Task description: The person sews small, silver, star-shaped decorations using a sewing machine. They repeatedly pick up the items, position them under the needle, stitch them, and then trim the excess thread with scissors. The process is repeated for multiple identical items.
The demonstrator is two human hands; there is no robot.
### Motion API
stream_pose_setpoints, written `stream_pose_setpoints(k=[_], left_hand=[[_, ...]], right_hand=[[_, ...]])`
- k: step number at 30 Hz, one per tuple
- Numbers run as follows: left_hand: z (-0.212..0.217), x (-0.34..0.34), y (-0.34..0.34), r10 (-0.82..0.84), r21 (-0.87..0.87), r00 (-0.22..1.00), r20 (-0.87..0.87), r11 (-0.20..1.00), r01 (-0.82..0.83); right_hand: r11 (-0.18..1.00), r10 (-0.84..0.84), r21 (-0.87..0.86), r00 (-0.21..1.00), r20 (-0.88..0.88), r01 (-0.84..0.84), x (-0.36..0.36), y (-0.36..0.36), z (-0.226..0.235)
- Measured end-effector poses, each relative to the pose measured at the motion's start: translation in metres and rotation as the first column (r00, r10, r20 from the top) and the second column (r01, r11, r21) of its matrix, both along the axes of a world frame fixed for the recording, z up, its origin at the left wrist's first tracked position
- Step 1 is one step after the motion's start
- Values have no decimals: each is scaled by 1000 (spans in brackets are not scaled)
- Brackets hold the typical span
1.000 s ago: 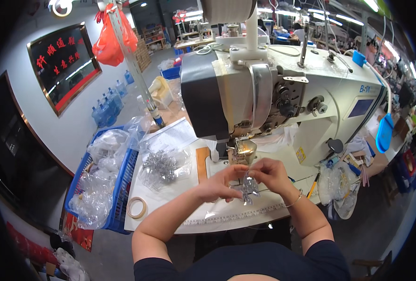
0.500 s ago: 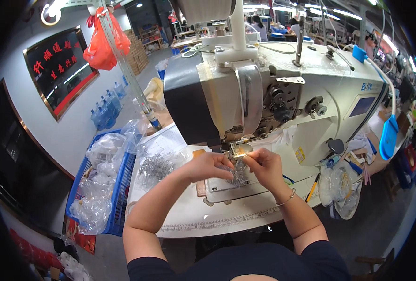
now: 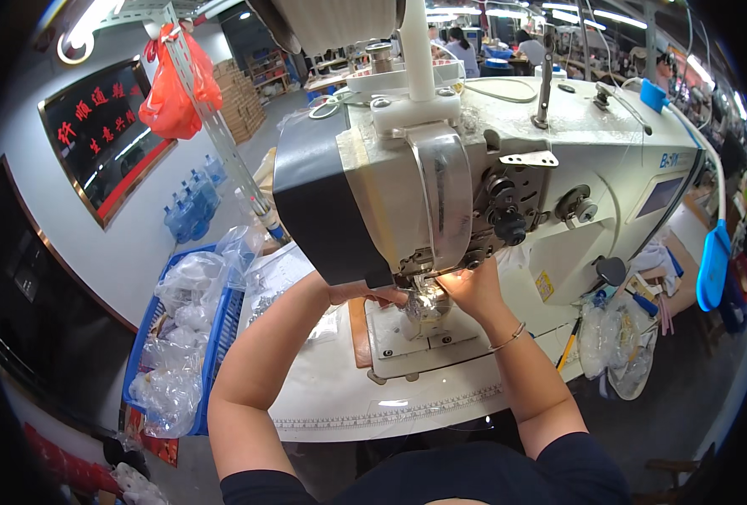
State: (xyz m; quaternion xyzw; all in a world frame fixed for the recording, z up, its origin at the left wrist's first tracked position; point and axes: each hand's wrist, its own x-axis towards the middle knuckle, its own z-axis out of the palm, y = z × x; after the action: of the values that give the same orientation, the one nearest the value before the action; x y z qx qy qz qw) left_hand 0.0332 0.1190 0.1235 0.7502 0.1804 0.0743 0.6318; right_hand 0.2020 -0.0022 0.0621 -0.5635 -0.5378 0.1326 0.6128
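A large white sewing machine (image 3: 449, 181) with a dark front cover stands before me. Its needle area is lit, and a clear, shiny piece (image 3: 428, 305), perhaps plastic, lies there above the metal plate. My left hand (image 3: 363, 292) reaches under the machine head from the left; the head covers much of it, and its fingertips end beside the clear piece. On the other side, my right hand (image 3: 473, 286) is bent, its fingers closed near the needle. What they pinch is hidden by glare and machine parts. A bracelet (image 3: 508, 338) circles my right wrist.
A blue basket (image 3: 222, 337) of clear plastic bags stands left of the white table (image 3: 323, 411), which has a ruler strip along its front edge. Clear bags (image 3: 613, 337) and an orange pencil-like tool (image 3: 568, 343) lie at right. A blue paddle-shaped thing (image 3: 713, 265) hangs nearby.
Both hands have moved farther in under the machine head, so more of each is hidden. The view has shifted closer to the machine. My left forearm now covers most of the grey heap.
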Motion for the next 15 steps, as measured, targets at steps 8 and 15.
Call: stream_pose_setpoints(k=[8, 15], left_hand=[[0, -2, -3, -27, 147, 992, 120, 989, 9], [-6, -8, -7, 77, 10, 993, 94, 997, -78]], right_hand=[[989, 97, -91, 980, -177, -114, 4, 2, -7], [996, 85, -28, 990, -113, -89, 4, 3, -5]])
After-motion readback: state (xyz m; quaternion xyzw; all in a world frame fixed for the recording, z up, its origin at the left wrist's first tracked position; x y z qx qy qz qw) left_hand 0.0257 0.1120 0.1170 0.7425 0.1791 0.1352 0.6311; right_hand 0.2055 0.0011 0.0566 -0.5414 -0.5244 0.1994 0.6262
